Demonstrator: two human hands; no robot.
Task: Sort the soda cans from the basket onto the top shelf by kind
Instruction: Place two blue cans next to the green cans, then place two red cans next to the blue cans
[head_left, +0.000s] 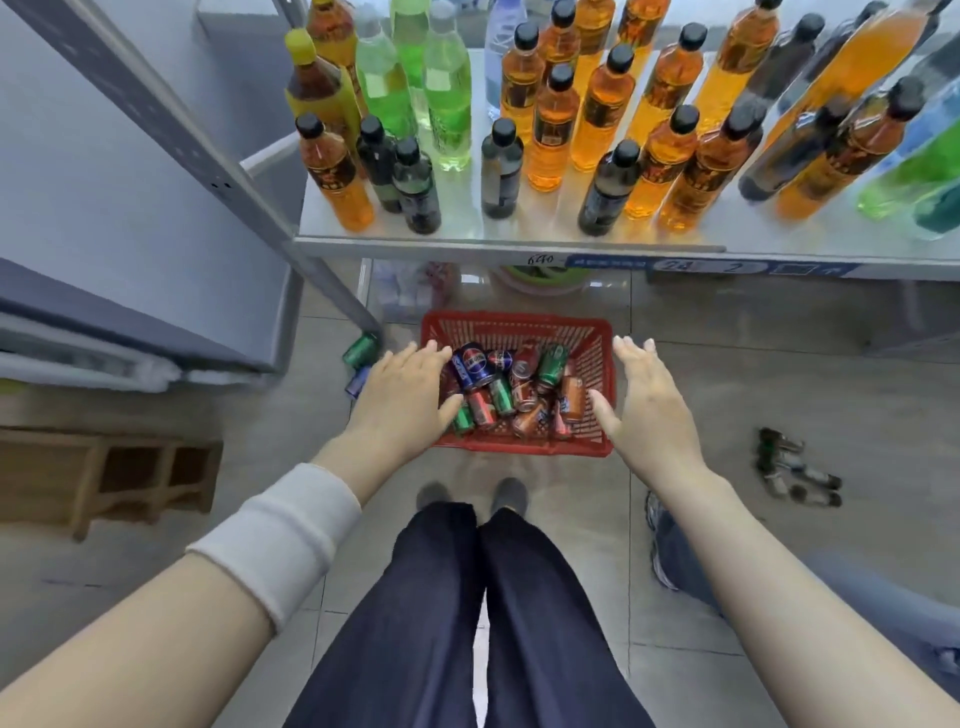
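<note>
Left hand (410, 387) open over red basket (597, 332) rim, right hand (647, 400) open beside it, cans (511, 384) inside, bottles (556, 130) on shelf (509, 243)

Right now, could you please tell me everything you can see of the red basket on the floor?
The red basket is a rectangular plastic crate with latticed walls and a solid rim, sitting level on the tiled floor just in front of the metal shelf unit. It holds a loose jumble of soda cans lying on their sides: blue, green, red and orange ones. The left hand hovers over its left rim and the right hand over its right rim, both open. Whether either touches it I cannot tell.
</note>
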